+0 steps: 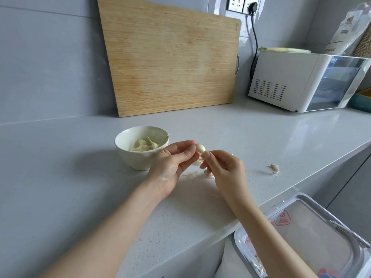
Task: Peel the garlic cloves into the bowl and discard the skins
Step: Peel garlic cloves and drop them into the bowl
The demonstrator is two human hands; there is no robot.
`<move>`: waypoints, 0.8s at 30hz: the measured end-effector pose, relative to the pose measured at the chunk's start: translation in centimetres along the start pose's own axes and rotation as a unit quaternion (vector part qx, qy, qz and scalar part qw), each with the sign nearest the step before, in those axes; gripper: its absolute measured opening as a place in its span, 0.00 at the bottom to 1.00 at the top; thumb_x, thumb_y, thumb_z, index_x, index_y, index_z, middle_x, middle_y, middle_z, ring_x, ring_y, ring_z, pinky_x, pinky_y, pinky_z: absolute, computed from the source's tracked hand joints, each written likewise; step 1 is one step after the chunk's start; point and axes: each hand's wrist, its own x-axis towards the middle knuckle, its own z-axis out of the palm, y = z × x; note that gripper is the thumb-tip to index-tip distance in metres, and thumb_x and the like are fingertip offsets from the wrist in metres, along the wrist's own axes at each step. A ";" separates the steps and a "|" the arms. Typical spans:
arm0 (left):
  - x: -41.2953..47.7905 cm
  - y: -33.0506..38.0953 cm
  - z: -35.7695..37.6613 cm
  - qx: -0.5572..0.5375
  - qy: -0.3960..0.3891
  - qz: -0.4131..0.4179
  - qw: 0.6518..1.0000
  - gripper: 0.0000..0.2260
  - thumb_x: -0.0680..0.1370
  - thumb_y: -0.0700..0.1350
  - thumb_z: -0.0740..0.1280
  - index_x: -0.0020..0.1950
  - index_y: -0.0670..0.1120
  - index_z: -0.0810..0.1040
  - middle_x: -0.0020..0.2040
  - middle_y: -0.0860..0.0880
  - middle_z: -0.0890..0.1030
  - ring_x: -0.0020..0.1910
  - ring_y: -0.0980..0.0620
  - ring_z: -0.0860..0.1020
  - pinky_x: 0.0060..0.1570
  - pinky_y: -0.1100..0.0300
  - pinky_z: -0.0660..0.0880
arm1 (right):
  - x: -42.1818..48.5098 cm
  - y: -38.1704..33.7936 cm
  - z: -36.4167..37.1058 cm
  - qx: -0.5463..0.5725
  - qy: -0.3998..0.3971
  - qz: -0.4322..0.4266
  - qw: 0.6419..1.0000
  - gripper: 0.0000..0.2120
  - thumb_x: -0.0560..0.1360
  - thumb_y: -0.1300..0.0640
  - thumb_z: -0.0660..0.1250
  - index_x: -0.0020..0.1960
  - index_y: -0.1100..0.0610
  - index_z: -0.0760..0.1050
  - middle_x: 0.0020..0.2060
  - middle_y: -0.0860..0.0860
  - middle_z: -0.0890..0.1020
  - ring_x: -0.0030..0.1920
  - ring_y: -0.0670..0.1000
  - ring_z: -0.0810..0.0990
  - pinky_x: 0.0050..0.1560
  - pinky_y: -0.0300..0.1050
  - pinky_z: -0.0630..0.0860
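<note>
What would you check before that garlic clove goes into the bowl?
1. Grip on the garlic clove: ok, left hand and right hand both pinch it.
2. Peel all off: cannot tell, its underside is hidden.
3. Upright bowl nearby: ok, beside the left hand.
4. Cleared skins: not ok, scraps lie on the counter.
5. Open bin for skins: ok, below the counter edge.
6. Peeled spare clove: not ok, still in its skin.

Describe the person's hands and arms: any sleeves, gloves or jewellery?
The left hand and right hand are bare: no gloves, rings or watch visible. The left forearm and right forearm are bare too, with no sleeve in view.
</note>
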 end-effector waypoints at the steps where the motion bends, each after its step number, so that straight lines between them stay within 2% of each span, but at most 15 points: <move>1: 0.0 0.0 0.0 -0.002 -0.002 -0.005 1.000 0.11 0.65 0.36 0.69 0.47 0.39 0.79 0.39 0.45 0.83 0.39 0.53 0.82 0.45 0.64 0.79 | 0.0 0.0 0.0 0.011 0.005 0.000 1.000 0.09 0.76 0.55 0.67 0.40 0.57 0.80 0.30 0.48 0.81 0.30 0.46 0.75 0.34 0.39 0.72; 4: 0.0 -0.1 0.1 -0.003 0.003 -0.016 1.000 0.11 0.68 0.35 0.69 0.49 0.39 0.78 0.38 0.45 0.84 0.40 0.53 0.82 0.47 0.64 0.79 | 0.0 0.1 -0.1 0.042 0.014 -0.006 0.999 0.06 0.75 0.58 0.68 0.40 0.58 0.80 0.31 0.50 0.81 0.29 0.47 0.75 0.33 0.37 0.72; 7: -0.2 -0.1 0.3 0.008 0.006 -0.020 1.000 0.06 0.71 0.33 0.67 0.47 0.39 0.78 0.38 0.45 0.84 0.39 0.53 0.83 0.43 0.66 0.79 | 0.0 0.1 -0.1 0.049 0.017 -0.012 0.999 0.05 0.74 0.58 0.69 0.40 0.57 0.81 0.30 0.50 0.81 0.29 0.48 0.75 0.33 0.38 0.72; 13: -0.3 0.0 0.3 0.023 -0.009 -0.024 0.999 0.07 0.70 0.36 0.68 0.47 0.41 0.79 0.40 0.47 0.83 0.38 0.55 0.82 0.38 0.67 0.78 | -0.1 -0.1 -0.2 0.057 0.006 -0.011 0.998 0.06 0.74 0.58 0.70 0.38 0.53 0.81 0.29 0.48 0.81 0.29 0.46 0.75 0.33 0.36 0.71; 16: -0.2 0.0 0.2 0.030 -0.022 -0.027 0.999 0.09 0.66 0.39 0.70 0.46 0.42 0.80 0.43 0.47 0.84 0.40 0.56 0.81 0.36 0.68 0.76 | -0.1 -0.1 -0.1 0.051 -0.009 -0.010 0.999 0.07 0.74 0.57 0.69 0.38 0.55 0.80 0.28 0.48 0.80 0.29 0.45 0.75 0.34 0.36 0.71; 21: -0.1 0.0 0.2 0.010 -0.015 -0.030 0.999 0.08 0.67 0.37 0.69 0.44 0.41 0.78 0.38 0.48 0.83 0.35 0.58 0.81 0.37 0.68 0.77 | -0.3 -0.2 -0.1 0.016 0.023 -0.060 0.998 0.02 0.73 0.57 0.71 0.45 0.53 0.81 0.35 0.48 0.80 0.35 0.46 0.75 0.37 0.35 0.71; 24: -0.2 0.0 0.3 0.021 -0.011 -0.025 0.999 0.05 0.71 0.32 0.66 0.42 0.41 0.77 0.34 0.49 0.83 0.36 0.58 0.82 0.39 0.68 0.78 | -0.4 -0.3 0.0 -0.019 0.045 -0.096 0.994 0.01 0.72 0.58 0.72 0.42 0.54 0.80 0.36 0.46 0.78 0.36 0.45 0.73 0.38 0.32 0.67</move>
